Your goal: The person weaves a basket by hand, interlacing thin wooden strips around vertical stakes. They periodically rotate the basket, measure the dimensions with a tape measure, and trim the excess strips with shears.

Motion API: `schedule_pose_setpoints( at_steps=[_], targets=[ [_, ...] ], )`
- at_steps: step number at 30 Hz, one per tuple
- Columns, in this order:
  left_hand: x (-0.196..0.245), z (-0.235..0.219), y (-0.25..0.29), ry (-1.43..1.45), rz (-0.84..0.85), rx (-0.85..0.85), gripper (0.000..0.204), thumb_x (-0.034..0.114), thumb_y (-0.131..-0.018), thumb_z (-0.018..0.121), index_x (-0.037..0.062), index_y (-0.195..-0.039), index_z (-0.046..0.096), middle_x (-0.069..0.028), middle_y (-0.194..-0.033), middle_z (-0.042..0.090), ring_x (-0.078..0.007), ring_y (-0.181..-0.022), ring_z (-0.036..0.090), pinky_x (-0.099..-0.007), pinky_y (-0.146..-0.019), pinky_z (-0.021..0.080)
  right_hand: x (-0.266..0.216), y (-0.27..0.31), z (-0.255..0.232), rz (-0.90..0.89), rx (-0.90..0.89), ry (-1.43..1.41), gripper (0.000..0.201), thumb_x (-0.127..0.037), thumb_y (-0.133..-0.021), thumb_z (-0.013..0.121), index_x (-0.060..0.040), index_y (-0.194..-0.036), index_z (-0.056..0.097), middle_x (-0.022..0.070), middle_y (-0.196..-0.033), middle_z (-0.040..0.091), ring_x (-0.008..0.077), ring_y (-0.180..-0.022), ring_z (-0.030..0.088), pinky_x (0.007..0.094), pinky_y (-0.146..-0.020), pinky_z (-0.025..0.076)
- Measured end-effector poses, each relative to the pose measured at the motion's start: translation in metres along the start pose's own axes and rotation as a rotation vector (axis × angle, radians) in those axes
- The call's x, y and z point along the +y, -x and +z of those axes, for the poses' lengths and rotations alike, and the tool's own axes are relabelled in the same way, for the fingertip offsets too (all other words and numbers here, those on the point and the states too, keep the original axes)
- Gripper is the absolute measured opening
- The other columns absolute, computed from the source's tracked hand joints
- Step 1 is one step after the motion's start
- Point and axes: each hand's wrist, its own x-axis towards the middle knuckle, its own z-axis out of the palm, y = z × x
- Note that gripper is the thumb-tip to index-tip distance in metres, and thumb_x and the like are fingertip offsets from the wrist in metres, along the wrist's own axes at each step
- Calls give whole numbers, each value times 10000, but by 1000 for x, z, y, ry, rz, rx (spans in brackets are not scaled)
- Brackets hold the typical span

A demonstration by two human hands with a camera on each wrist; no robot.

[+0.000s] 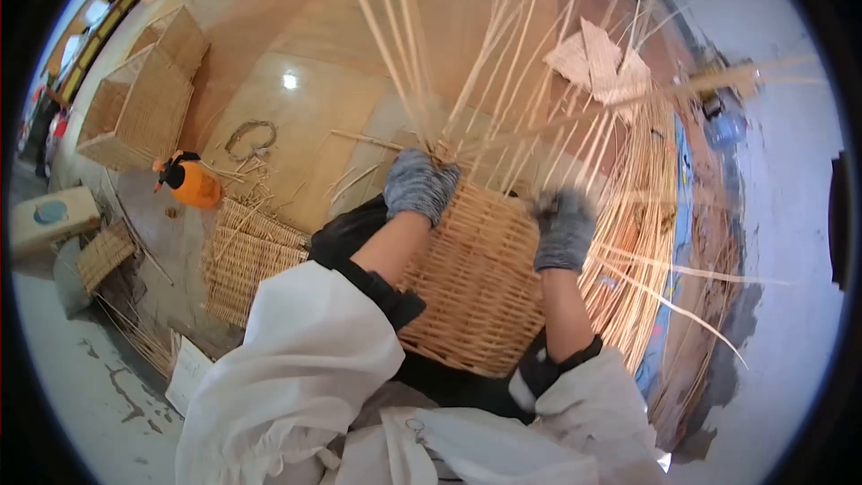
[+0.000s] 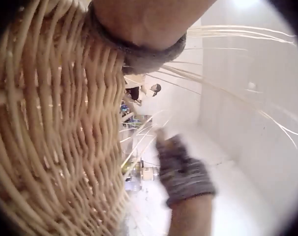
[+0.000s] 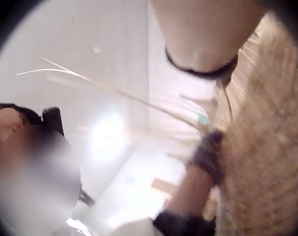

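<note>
A woven wicker piece [image 1: 480, 278] lies across the person's lap, and long loose rods [image 1: 525, 81] fan out from its far edge. At its far left corner, the gloved left hand [image 1: 420, 187] grips rods where they bunch together. The gloved right hand [image 1: 564, 220], blurred, is near the right edge of the weave; I cannot tell whether it holds a rod. In the left wrist view, the right hand [image 2: 181, 169] is beside the weave [image 2: 55, 128]. The right wrist view shows the left hand [image 3: 208, 155] close against the blurred weave [image 3: 267, 147].
A thick bundle of rods [image 1: 642, 216] lies on the right. To the left are an orange spray bottle [image 1: 195, 184], another woven panel [image 1: 247, 256], wicker boxes [image 1: 148, 108] and a plastic jug [image 1: 54, 220]. Offcuts [image 1: 256, 202] litter the floor. Another person [image 2: 149, 90] is in the background.
</note>
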Motion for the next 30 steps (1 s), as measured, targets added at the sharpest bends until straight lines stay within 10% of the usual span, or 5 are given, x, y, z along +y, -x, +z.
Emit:
schedule_pose_setpoints(
  at_steps=[11, 15, 17, 26, 30],
  targets=[
    [40, -4, 118, -587, 1016, 21, 485, 405, -872, 426, 51, -1191, 517, -187, -1029, 568, -290, -1035, 503, -481, -879, 364, 66, -28, -123, -366, -503, 999, 278, -168, -817, 639, -42, -1038, 529, 136, -934, 597, 259, -915, 585, 350, -782, 507],
    [48, 21, 57, -799, 794, -297, 584, 528, -828, 410, 150, -1267, 480, -185, -1111, 552, -290, -1101, 476, -538, -975, 217, 9, -82, -62, 363, -343, 568, 377, -114, -798, 597, -74, -1167, 526, 199, -991, 608, 264, -959, 575, 334, -848, 451],
    [47, 35, 73, -779, 693, -217, 602, 558, -811, 409, 206, -1297, 460, -186, -1148, 538, -288, -1132, 458, -538, -1016, 142, 50, -119, -25, -722, -183, 1006, 345, -119, -794, 575, -65, -1134, 548, 179, -937, 623, 262, -911, 594, 333, -816, 462],
    [42, 39, 81, -806, 694, -226, 680, 625, -800, 421, 172, -1306, 451, -191, -1183, 506, -317, -1162, 425, -503, -1040, 126, -18, -46, -86, 323, -383, 251, 157, -120, -868, 530, -66, -1015, 525, 50, -932, 587, 115, -849, 573, 253, -744, 478],
    [64, 52, 93, -955, 557, -199, 733, 666, -774, 433, 192, -1333, 415, -175, -1193, 499, -322, -1179, 412, -534, -1043, 109, 35, -124, -17, -385, -343, 1007, 374, -200, -788, 586, -39, -1121, 533, 216, -1169, 502, 344, -1096, 482, 417, -931, 396]
  ],
)
